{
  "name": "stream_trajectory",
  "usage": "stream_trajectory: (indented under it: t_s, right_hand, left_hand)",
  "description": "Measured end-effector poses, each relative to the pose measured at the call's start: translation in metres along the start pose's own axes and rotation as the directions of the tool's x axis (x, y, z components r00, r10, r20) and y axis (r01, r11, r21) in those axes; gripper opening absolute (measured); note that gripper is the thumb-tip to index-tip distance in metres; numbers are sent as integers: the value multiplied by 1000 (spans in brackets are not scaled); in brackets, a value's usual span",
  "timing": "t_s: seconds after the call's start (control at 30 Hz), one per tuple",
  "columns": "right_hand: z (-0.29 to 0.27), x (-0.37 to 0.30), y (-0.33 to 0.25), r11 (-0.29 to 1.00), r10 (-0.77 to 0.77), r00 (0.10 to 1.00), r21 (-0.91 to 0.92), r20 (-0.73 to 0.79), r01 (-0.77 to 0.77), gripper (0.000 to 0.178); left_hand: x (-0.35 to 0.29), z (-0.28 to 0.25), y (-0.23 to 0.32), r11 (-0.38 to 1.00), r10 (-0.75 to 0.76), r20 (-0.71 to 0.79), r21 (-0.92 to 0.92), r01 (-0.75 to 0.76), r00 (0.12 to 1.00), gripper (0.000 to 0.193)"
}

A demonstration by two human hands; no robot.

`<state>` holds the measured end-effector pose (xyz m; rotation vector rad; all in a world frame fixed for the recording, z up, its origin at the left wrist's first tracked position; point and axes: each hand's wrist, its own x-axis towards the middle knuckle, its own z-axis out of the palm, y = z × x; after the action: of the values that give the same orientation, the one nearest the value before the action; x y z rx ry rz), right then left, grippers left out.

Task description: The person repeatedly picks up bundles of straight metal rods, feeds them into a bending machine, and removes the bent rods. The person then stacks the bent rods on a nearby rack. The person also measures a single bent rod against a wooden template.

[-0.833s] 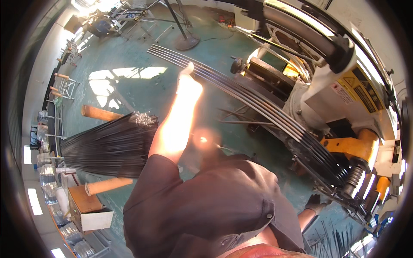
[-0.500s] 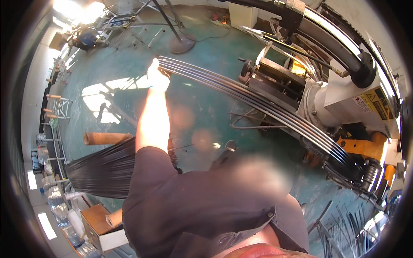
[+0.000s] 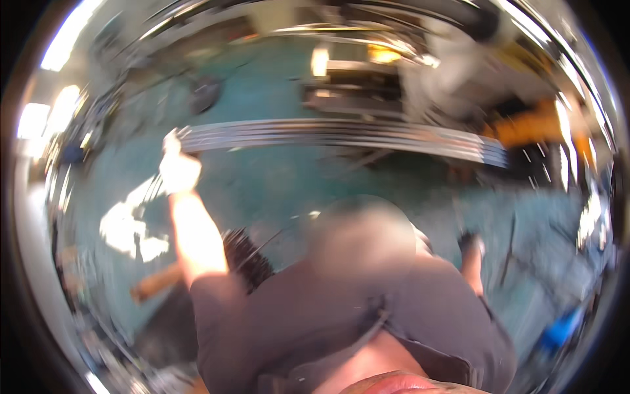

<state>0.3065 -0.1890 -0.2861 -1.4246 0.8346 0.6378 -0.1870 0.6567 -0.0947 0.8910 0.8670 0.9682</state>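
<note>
My left hand (image 3: 178, 169) is at the far left, its arm stretched out, and it is closed around the near-left ends of several long, thin metal rods (image 3: 315, 133). The rods lie side by side in a flat row that runs from the hand across to the right. Their right ends look bluish and lie near the dark part of a machine. Motion blur hides whether they still touch it. My right hand does not show; a soft blurred patch covers the area in front of my shirt.
A machine with an orange part (image 3: 538, 131) stands at the back right, behind the rods. On the left lie a brown tube (image 3: 154, 284) and a bundle of dark strands (image 3: 246, 259). A round stand base (image 3: 205, 93) stands farther back. Something blue (image 3: 561, 328) is at the lower right.
The view has turned, and everything is smeared. The row of rods, slanting down to the right before, now runs nearly level. My left hand stays on their ends, lower and farther left in the picture.
</note>
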Motion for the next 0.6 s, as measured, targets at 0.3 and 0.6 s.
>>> stream_trajectory:
  t_s: [0.3, 0.6]
  right_hand:
    - [38, -4, -21, 989, -92, 986, -125, -137, 75, 52]
    - [3, 27, -80, 979, 13, 999, -204, -48, -23, 53]
  left_hand:
    - [-84, 118, 33, -296, 388, 368, 918, -264, 845, 96]
    - [-62, 107, -125, 898, -221, -633, -429, -98, 742, 75]
